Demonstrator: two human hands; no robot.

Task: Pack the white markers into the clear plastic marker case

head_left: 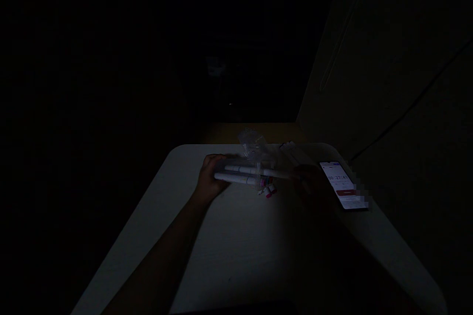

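The scene is very dark. My left hand [209, 178] is closed around the left end of a bundle of white markers [248, 175] with pink and purple caps, held just over the white table [229, 251]. A crumpled clear plastic bag [254, 145] lies over and behind the markers. My right hand [309, 184] is a dim shape at the right end of the bundle, near the bag; its fingers are too dark to make out.
A phone [343, 184] with a lit timer screen lies on the table's right side. A wall with a dark cable [406, 108] rises on the right. Beyond the table's far edge is a brownish surface [254, 133].
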